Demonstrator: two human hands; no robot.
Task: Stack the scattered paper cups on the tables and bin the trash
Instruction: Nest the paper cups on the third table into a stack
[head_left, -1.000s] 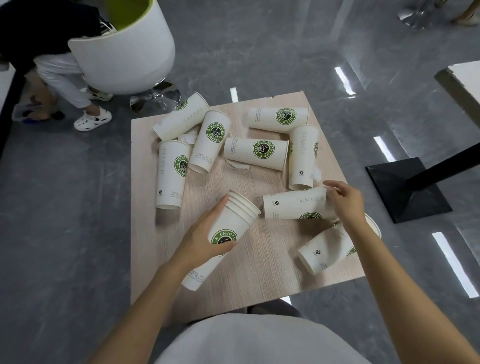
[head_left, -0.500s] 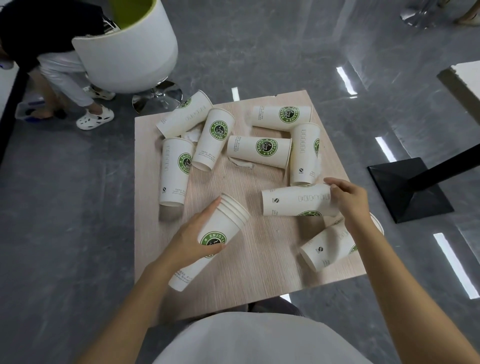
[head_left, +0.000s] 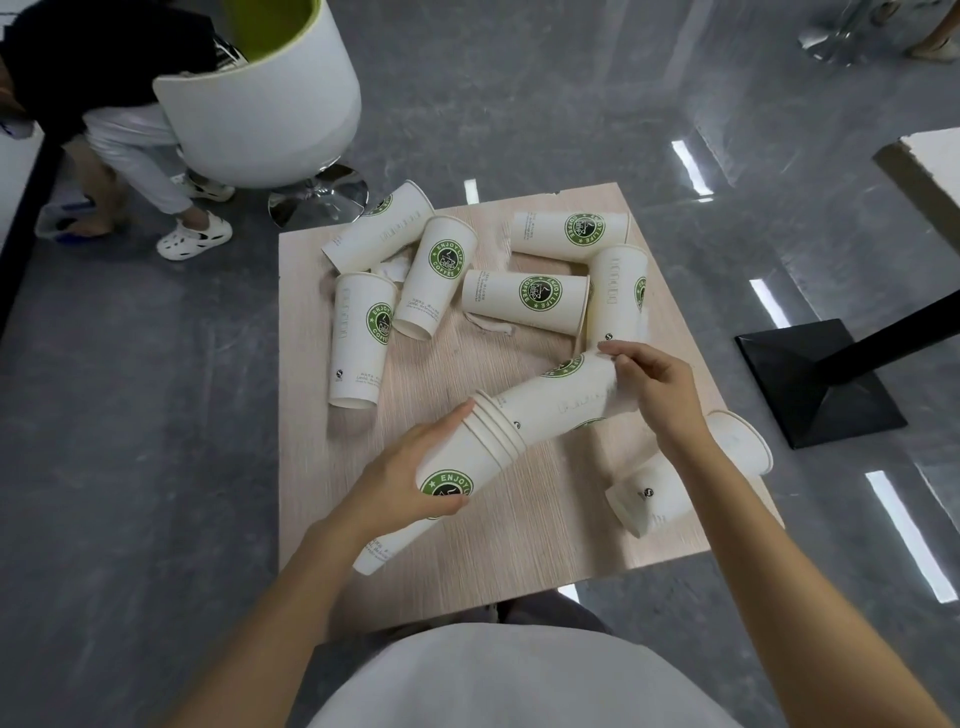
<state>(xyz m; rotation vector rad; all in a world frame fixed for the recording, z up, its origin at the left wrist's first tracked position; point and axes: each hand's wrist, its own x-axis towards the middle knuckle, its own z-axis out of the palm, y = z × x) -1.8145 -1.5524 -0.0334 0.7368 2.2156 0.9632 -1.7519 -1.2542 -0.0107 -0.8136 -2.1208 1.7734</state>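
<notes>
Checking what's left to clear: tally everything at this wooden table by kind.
White paper cups with green logos, lying loose: 7
Same cup in right hand, base in stack's mouth: 1
Nested cup stack in left hand: 1
White paper scraps: 3
Total: 12

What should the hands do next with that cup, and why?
Probably the right hand should push its cup the rest of the way into the stack that the left hand grips: its base is only at the stack's mouth, with most of it sticking out.
</notes>
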